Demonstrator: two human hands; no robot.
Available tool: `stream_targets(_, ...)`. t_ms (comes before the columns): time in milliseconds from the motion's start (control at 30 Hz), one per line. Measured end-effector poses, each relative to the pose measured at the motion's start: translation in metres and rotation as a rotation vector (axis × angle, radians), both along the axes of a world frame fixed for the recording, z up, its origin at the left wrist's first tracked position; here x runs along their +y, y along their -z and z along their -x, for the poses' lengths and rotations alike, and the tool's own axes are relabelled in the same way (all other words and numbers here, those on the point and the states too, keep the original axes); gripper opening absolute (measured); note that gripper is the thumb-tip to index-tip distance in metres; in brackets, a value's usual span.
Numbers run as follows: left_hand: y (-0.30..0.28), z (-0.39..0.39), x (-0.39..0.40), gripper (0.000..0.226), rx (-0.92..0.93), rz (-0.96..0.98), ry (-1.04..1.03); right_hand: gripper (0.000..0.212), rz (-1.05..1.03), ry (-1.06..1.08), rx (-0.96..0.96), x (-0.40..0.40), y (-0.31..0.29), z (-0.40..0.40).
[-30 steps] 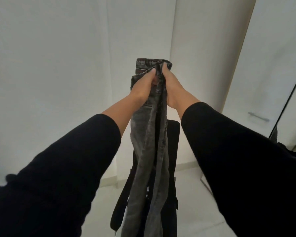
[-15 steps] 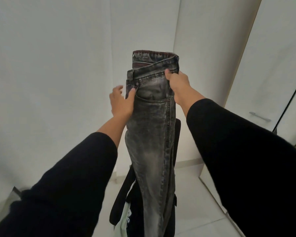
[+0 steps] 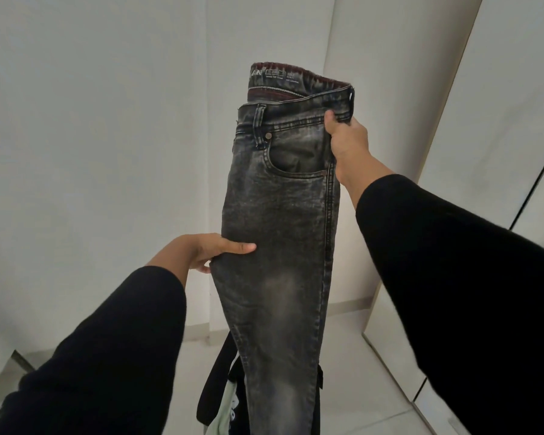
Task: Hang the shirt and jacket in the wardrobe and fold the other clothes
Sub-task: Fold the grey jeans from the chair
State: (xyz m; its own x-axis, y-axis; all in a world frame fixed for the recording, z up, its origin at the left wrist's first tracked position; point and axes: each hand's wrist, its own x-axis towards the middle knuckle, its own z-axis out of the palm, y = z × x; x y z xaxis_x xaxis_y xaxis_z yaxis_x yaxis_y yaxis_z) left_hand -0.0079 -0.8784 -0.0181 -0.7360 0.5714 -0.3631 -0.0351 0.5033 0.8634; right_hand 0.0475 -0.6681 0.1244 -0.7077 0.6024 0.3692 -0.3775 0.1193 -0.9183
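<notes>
A pair of dark grey washed jeans [image 3: 283, 233] hangs lengthwise in front of me, folded leg on leg, waistband up with a maroon lining showing. My right hand [image 3: 347, 139] grips the waistband at its right edge and holds the jeans aloft. My left hand [image 3: 206, 248] is lower, at the left edge near thigh height, thumb laid across the front of the denim and fingers behind it, pinching the fabric. The leg ends drop out of view at the bottom.
A black chair back [image 3: 214, 381] stands behind the jeans, with a pale green garment [image 3: 228, 409] draped on it. White walls meet in a corner ahead. White wardrobe doors [image 3: 471, 152] stand on the right. Pale tiled floor [image 3: 349, 372] lies below.
The hands have parted from a joined grip at the waistband. My left hand slid down the left edge to thigh height, while my right hand kept the waistband and raised the jeans, now turned flat toward me.
</notes>
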Motion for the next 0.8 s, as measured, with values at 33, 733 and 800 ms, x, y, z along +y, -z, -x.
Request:
stream_targets(33, -0.001, 0.001, -0.001, 0.109, -0.004, -0.020, 0.014, 0.014, 0.002, 0.009, 0.006, 0.000, -0.001, 0.000)
stream_targets(733, -0.023, 0.006, 0.001, 0.033, -0.100, -0.536, -0.180, 0.097, 0.216, 0.107, -0.290, 0.026, 0.026, 0.007)
stream_targets(800, -0.035, 0.008, 0.005, 0.034, -0.070, -0.637, -0.209, 0.122, 0.269, -0.012, -0.374, 0.048, 0.054, 0.027)
